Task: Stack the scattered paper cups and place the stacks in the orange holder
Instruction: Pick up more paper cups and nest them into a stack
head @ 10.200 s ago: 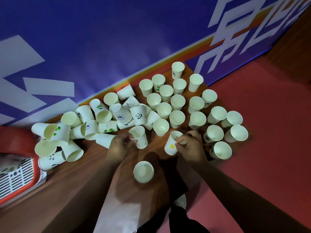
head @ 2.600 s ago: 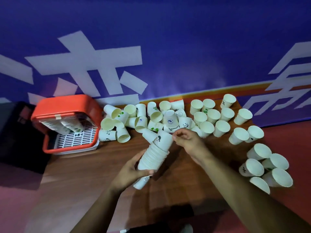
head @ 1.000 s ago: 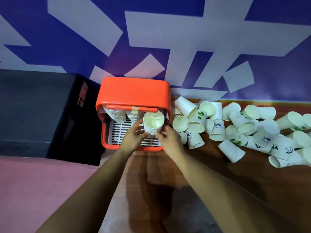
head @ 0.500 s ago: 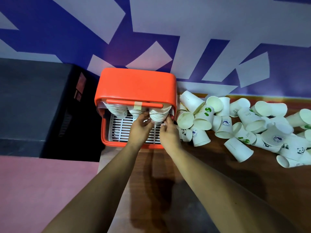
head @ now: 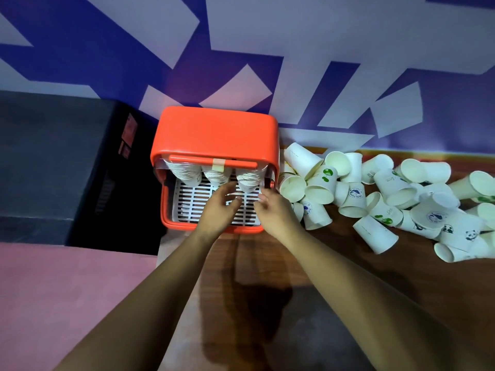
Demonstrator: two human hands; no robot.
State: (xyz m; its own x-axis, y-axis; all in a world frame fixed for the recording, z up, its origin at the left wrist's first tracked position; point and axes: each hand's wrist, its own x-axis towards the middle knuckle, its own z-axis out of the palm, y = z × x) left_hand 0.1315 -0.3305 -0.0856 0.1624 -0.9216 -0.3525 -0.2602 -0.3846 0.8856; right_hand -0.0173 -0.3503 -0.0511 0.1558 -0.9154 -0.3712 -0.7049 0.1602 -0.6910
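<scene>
Viewing orange holder (head: 214, 132) at left end of wooden table (head: 348, 285), backing onto blue-and-white wall (head: 241, 49). Containing three cup stacks side by side behind front bar (head: 187, 158): left stack (head: 186, 172), middle stack (head: 215, 174), right stack (head: 249, 180). Showing ringed rims uppermost and narrow ends lowest, above white slatted tray (head: 192, 207) lining the holder floor. Carrying a strip of tape (head: 218, 164) on the front bar.

Hovering left hand (head: 219, 207) over the tray, just below middle and right stacks, with fingers extended and loose, grasping nothing; fingertips blurring. Holding right hand (head: 273, 212) at the holder's right front corner, near the right stack, with fingers loosely bent, grasping nothing; contact with that stack not determinable.

Leaving scattered paper cups (head: 375, 188) unstacked on the table to the right of the holder, mostly lying on their sides and overlapping, nearest ones just beside the holder's right wall. Displaying green leaf, blue round and panda prints on several.

Adjoining black box (head: 53, 156) on the holder's left, with pink floor (head: 53, 285) in front of it.
</scene>
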